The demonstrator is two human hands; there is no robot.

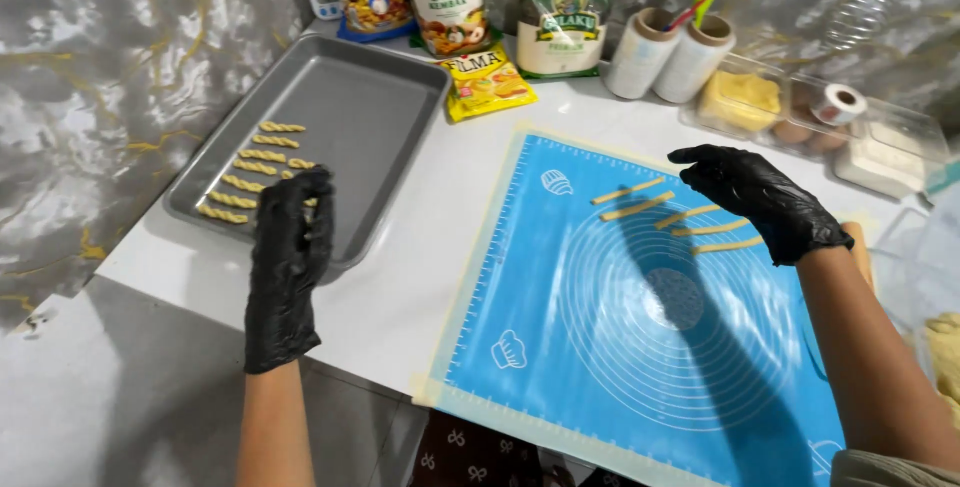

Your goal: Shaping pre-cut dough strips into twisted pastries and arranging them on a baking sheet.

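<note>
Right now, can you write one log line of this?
left hand: over tray, at twisted dough sticks | right hand: over flat dough strips on blue mat

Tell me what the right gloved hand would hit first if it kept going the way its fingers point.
The right hand points left across the blue mat, over the flat dough strips. Going on, it would likely meet those strips first, though its height above them is unclear.

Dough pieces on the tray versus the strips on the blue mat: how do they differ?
The dough pieces on the tray are twisted; the strips on the blue mat are flat and straight. The tray pieces lie by the left hand, the mat strips by the right hand. Both are pale yellow.
</note>
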